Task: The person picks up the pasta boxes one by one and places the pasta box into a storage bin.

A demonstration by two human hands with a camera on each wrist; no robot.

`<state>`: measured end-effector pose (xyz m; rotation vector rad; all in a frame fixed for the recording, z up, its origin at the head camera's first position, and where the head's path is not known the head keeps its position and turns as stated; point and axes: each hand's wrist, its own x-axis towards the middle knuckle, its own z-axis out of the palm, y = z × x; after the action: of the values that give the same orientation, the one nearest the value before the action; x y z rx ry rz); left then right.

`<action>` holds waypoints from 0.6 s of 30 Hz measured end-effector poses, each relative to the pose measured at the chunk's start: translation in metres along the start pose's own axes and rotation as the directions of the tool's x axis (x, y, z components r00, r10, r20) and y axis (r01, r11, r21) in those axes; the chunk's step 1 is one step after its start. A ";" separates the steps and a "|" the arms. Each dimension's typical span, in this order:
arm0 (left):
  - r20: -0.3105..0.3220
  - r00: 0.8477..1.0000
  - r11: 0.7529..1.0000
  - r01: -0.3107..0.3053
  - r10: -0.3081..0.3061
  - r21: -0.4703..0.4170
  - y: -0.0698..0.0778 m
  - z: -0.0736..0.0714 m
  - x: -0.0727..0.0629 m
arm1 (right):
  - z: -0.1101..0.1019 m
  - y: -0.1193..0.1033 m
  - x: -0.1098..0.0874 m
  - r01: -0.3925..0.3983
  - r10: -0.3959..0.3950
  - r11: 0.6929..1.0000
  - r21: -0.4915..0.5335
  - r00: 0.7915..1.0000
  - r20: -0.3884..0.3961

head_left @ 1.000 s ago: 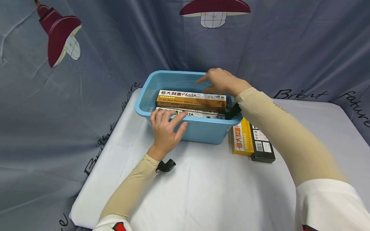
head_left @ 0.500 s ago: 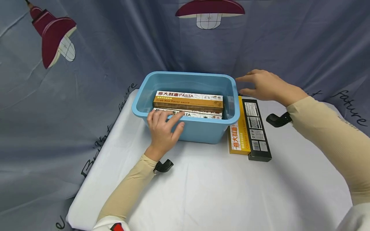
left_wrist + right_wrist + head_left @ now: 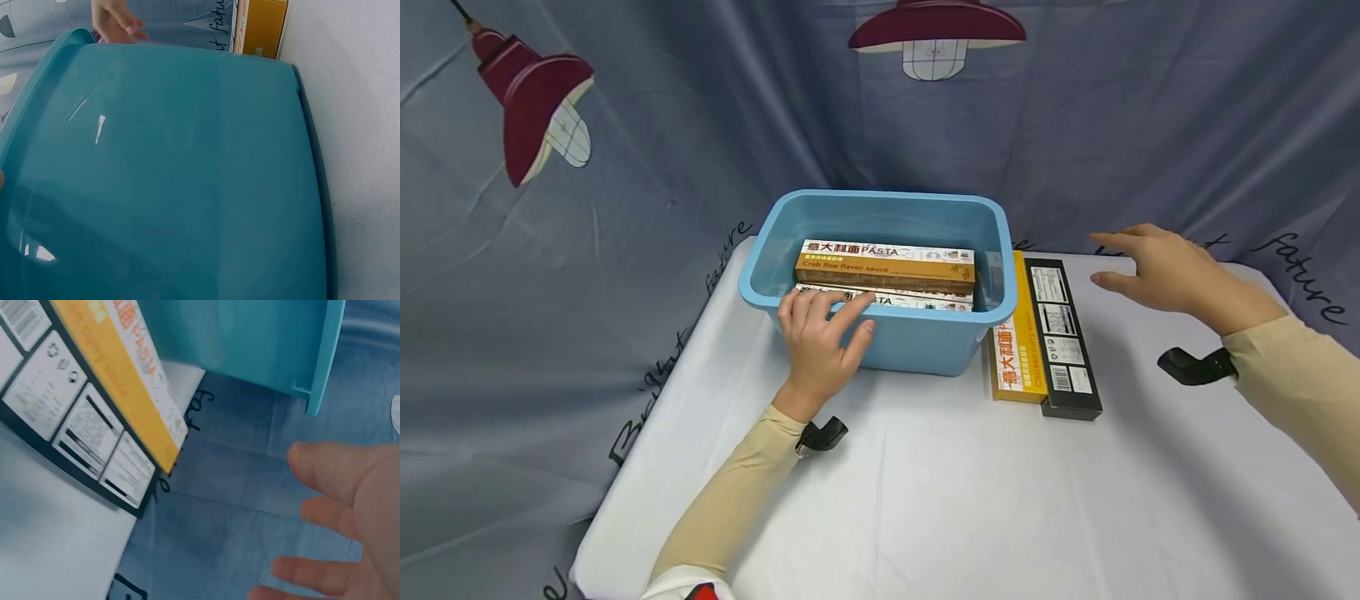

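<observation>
A light blue plastic bin (image 3: 917, 343) stands on the table. My left hand (image 3: 817, 354) holds its front rim, fingers hooked over the edge and thumb against the outer wall. Inside lie a brown-and-white pasta box (image 3: 883, 267) marked Crab Roe flavor sauce and, in front of it, another pasta box (image 3: 917, 300), partly hidden by the rim and fingers. My right hand (image 3: 1172, 275) is in the air to the right, holding nothing, fingers spread in the right wrist view. Nearest it are a black box (image 3: 1063, 333) and a yellow pasta box (image 3: 1026, 342) side by side.
The white-covered table (image 3: 955, 483) extends in front and to the right. A grey-blue curtain (image 3: 700, 108) printed with lamps and lettering hangs close behind the bin. The yellow box lies right beside the bin's right side.
My right hand has come out of the bin and moved right, past the black and yellow boxes. My left hand has stayed at the front rim.
</observation>
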<state>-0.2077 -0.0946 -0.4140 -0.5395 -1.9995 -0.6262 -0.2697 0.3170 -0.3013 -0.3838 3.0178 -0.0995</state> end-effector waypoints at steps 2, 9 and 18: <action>-0.001 1.000 1.000 -0.002 0.002 0.003 0.000 0.000 0.000 | 0.005 0.003 -0.004 -0.009 0.009 1.000 0.008 1.000 -0.013; 0.000 1.000 1.000 -0.008 0.008 0.016 0.000 -0.002 0.000 | 0.027 0.008 -0.014 -0.036 0.038 0.998 0.053 0.999 -0.032; 0.004 1.000 1.000 -0.011 0.011 0.016 0.000 -0.001 -0.001 | 0.058 0.004 -0.021 -0.085 0.089 0.991 0.105 0.996 -0.031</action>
<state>-0.2070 -0.0957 -0.4142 -0.5422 -2.0028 -0.6020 -0.2447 0.3231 -0.3577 -0.2427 3.0424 -0.2581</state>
